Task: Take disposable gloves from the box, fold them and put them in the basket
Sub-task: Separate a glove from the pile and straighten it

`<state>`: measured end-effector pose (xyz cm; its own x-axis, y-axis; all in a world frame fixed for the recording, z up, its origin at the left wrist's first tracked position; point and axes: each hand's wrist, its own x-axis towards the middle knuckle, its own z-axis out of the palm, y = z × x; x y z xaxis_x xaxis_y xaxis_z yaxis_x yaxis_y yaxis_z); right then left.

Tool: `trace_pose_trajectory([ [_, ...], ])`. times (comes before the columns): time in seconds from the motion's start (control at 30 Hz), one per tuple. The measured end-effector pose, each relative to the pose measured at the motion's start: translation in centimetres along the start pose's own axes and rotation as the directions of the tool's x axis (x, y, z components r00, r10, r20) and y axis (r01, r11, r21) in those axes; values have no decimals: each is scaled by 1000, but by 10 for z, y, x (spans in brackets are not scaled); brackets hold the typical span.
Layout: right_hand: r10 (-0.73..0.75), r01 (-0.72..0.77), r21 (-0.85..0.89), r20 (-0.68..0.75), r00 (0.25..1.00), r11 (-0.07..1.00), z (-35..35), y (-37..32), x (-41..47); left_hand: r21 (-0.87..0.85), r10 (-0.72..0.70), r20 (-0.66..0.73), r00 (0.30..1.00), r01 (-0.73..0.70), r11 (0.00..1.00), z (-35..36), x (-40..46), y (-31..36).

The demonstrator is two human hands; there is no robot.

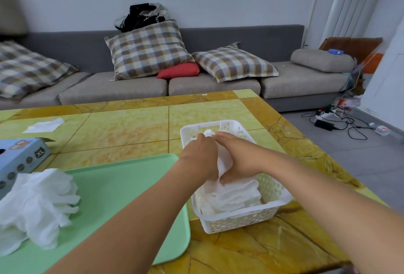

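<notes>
Filling the upper half of the frame, a grey sofa point(135, 90) carries checked cushions point(148, 49) and a red one point(179, 70). Below it the yellow marble table point(131, 129) holds a green tray point(122, 182) at lower left, bearing a loose heap of white gloves point(37, 199), with the blue glove box point(19, 158) at the left edge. Right of centre stands the white basket point(238, 219), folded gloves point(236, 195) stacked at its near end. Over it, the left hand point(201, 155) and right hand point(238, 160) pinch a folded glove point(225, 162) between them, fingers curled round it.
</notes>
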<state>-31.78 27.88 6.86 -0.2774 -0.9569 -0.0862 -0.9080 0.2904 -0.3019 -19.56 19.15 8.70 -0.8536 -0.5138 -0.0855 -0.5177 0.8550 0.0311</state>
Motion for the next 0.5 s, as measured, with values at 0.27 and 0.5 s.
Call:
trace_pose_trajectory([
  [0.27, 60, -25, -175, 197, 979, 984, 18, -4, -8, 133, 69, 166, 984, -91, 987, -5, -3, 0],
  [0.5, 7, -26, -214, -85, 996, 976, -49, -82, -54, -207, 165, -222, 961, -212, 955, -34, -61, -65],
])
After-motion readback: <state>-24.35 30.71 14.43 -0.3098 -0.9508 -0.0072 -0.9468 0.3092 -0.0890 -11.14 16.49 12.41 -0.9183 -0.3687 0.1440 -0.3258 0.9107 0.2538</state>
